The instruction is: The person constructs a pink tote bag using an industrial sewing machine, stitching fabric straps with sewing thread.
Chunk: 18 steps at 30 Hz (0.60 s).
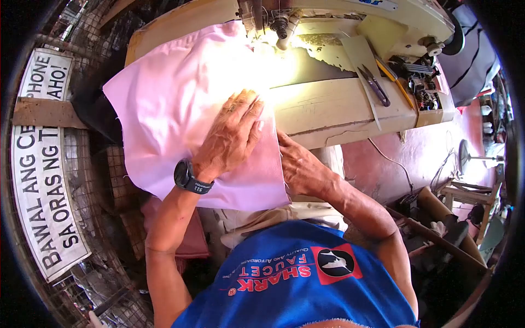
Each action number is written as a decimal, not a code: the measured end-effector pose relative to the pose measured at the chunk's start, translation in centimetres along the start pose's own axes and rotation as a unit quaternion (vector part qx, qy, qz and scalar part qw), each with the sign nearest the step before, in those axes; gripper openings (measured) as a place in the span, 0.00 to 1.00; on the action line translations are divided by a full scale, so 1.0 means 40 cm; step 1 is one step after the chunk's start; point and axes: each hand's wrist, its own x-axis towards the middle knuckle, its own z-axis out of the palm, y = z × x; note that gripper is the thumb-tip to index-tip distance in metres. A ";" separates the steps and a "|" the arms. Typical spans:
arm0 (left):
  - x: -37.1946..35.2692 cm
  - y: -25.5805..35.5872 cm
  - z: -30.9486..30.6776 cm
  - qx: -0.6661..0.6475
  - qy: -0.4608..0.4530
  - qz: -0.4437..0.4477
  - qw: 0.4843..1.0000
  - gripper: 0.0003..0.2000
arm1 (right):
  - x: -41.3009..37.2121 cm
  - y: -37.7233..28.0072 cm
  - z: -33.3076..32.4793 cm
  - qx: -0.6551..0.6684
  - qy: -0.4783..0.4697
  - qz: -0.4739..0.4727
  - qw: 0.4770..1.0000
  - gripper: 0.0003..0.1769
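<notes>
A light pink cloth (pixel 158 109) covers the left part of the sewing table and hangs over its front edge. My left hand (pixel 229 131) lies on top of the cloth, palm down, fingers stretched toward the bright light; a black watch (pixel 191 177) is on that wrist. At the cloth's right edge is my right hand (pixel 303 167), its fingertips partly hidden under the fabric. The sewing machine's needle area (pixel 281 33) stands beyond the cloth, and glare washes out the fabric there.
Thread snips (pixel 374 86) and a yellow-handled tool (pixel 395 79) lie on the table (pixel 328 112) at right, beside a tray of small parts (pixel 429 98). A lettered sign (pixel 46 164) hangs on wire mesh at left. A fan (pixel 465 156) stands at far right.
</notes>
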 end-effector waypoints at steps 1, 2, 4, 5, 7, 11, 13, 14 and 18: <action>-0.002 -0.002 0.006 -0.001 0.004 0.000 1.000 0.21 | -0.001 0.004 0.001 0.005 -0.012 -0.002 1.000 0.33; -0.003 -0.003 0.009 -0.003 0.008 0.000 1.000 0.21 | 0.001 0.005 0.002 0.018 0.017 -0.007 1.000 0.32; -0.003 0.002 0.011 -0.008 0.013 -0.011 1.000 0.21 | -0.001 0.011 0.008 0.039 0.042 -0.011 0.998 0.32; -0.003 0.006 0.012 -0.012 0.015 -0.016 1.000 0.21 | -0.005 0.014 0.015 0.048 0.039 -0.009 0.998 0.32; 0.001 0.012 0.016 -0.001 0.008 -0.003 1.000 0.21 | -0.010 0.016 0.021 0.065 0.051 -0.009 0.997 0.32; 0.004 0.014 0.008 0.022 -0.002 0.013 1.000 0.21 | -0.004 0.012 0.017 0.072 0.099 -0.017 0.992 0.32; 0.005 -0.003 -0.004 0.024 -0.005 0.043 0.999 0.21 | 0.000 0.008 0.011 0.066 0.096 -0.018 0.993 0.31; 0.008 -0.012 -0.010 0.025 -0.004 0.058 0.998 0.20 | -0.001 0.004 0.007 0.062 0.084 -0.015 0.994 0.31; 0.021 -0.027 -0.019 0.029 0.028 0.075 0.996 0.19 | 0.000 -0.001 -0.010 0.040 0.072 -0.016 0.997 0.32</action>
